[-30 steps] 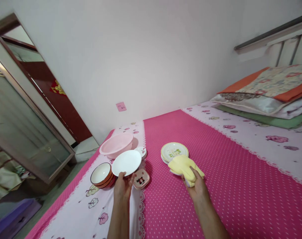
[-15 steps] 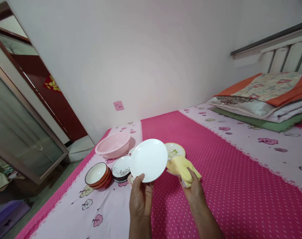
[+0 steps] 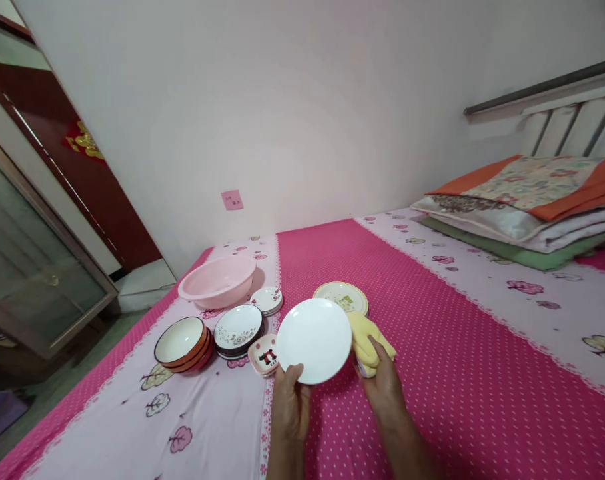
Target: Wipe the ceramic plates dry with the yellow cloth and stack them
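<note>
A plain white plate (image 3: 314, 340) is tilted toward me above the bed, its lower left rim gripped by my left hand (image 3: 291, 399) with the thumb on the face. My right hand (image 3: 382, 379) is closed round a folded yellow cloth (image 3: 366, 340), just right of the plate; the cloth seems to meet the plate's right edge. Behind them a plate with a yellow rim and a green print (image 3: 340, 295) lies on the bed. Left of the white plate, small square dishes with a cartoon print (image 3: 263, 355) are partly hidden by it.
On the bed's left side are stacked orange-brown bowls (image 3: 181, 340), dark-rimmed floral plates (image 3: 238, 327), small floral saucers (image 3: 266, 300) and a pink basin (image 3: 217, 280). Folded bedding (image 3: 527, 193) lies at the far right. A white wall (image 3: 322, 120) closes off the back.
The white plate and my left hand have moved right and slightly down. The small saucers and square dishes now show more. My right hand still holds the cloth. The view has shifted a little.
</note>
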### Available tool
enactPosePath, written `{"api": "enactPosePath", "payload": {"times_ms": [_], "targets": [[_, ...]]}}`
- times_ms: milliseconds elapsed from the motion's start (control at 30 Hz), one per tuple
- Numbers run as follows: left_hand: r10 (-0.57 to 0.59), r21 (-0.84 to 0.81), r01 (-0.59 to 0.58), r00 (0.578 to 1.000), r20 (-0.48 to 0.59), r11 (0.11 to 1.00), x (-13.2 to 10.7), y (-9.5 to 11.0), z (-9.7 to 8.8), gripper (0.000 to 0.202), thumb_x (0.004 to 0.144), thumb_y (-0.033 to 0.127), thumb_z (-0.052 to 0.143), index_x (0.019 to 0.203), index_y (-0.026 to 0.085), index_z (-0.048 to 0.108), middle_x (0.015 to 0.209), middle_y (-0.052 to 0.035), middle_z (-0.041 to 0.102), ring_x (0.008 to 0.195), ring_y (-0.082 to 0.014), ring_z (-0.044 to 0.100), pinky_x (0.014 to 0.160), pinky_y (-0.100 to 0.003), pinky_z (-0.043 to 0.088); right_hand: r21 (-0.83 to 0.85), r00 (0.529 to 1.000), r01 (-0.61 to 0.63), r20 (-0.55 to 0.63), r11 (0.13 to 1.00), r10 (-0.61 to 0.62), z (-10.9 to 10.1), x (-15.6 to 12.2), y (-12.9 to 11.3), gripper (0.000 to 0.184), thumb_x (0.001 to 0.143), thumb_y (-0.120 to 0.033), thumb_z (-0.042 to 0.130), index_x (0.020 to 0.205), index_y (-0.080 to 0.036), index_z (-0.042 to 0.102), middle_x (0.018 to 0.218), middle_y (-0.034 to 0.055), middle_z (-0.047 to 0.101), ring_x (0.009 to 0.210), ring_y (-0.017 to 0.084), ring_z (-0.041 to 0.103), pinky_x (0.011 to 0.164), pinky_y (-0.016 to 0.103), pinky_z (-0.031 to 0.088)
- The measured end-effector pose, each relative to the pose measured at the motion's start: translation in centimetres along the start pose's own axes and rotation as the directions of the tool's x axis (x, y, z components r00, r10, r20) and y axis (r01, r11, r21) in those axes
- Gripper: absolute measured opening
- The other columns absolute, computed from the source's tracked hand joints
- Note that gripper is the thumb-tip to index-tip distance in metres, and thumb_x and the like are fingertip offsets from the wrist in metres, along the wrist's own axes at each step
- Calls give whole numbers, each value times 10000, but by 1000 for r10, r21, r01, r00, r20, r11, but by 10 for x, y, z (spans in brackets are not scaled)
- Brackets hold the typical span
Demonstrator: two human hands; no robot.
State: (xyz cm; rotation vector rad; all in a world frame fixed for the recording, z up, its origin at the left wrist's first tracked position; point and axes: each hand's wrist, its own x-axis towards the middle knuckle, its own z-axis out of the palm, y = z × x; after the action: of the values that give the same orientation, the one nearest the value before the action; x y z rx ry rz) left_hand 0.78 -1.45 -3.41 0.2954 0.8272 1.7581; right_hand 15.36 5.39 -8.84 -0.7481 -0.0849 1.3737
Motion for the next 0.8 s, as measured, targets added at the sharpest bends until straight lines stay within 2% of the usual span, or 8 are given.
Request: {"api": "enactPosePath", "payload": {"times_ms": [133,300,467,533,600,667,733,800], "targets": [[-67,-68,62,995,-71,996,2,2,0,683,745,13,628,1404,189,631,1195,-102,790,1173,-286,723,1047,-398,572,3,999,-33,41,999,32,1,-4,1,469,766,-302,792,1209,-179,699,1062,71,809,933,249,789,780,334,682],[-196,-183,168,970,-147,969,3,12,4,647,799,45,547,1436,146,595,1098,-121,809,1053,-307,764,1053,-485,567,38,1000,-15,-23,999,16,0,-3,1,452,749,-239,806,1185,-161,716,1081,63,803,932,218,779,764,287,671],[-139,-188,127,989,-52,974,9,18,-9,615,790,81,566,1386,217,637,1101,-84,809,1067,-304,756,1079,-515,544,59,999,14,-50,998,-11,1,-9,-9,448,772,-248,800,1209,-188,721,1210,68,767,952,203,761,674,247,660],[-134,-183,129,991,-19,975,11,17,-15,594,790,102,574,1366,218,657,1131,-94,803,1117,-325,737,1081,-537,538,55,994,90,-72,994,-86,9,-21,-23,424,795,-253,777,1212,-198,723,1244,65,754,1003,201,752,702,244,662],[-124,-190,120,992,-9,974,14,16,-18,568,809,125,584,1362,229,667,1175,-98,794,1167,-337,717,1081,-548,535,0,976,210,-59,978,-210,24,-40,-42,425,810,-270,773,1227,-208,725,1258,64,748,1098,217,733,810,283,666],[-103,-209,98,995,-13,973,15,15,-18,548,838,138,601,1371,247,666,1221,-92,783,1201,-331,702,1086,-529,534,-94,908,417,-7,904,-419,45,-63,-60,476,804,-317,813,1256,-199,725,1252,71,750,1163,231,712,945,334,637],[-84,-233,78,996,-18,969,16,15,-16,527,876,152,614,1387,271,658,1255,-81,774,1204,-317,703,1086,-503,536,-176,792,611,122,772,-599,67,-82,-73,535,788,-337,845,1283,-181,715,1240,83,752,1161,250,713,1025,407,601],[-76,-260,70,997,-11,963,17,14,-14,489,924,186,612,1399,295,652,1273,-74,770,1191,-307,711,1078,-494,541,-290,694,720,282,631,-662,84,-91,-75,524,788,-354,851,1255,-152,726,1188,108,767,1086,266,736,988,453,614]]}}
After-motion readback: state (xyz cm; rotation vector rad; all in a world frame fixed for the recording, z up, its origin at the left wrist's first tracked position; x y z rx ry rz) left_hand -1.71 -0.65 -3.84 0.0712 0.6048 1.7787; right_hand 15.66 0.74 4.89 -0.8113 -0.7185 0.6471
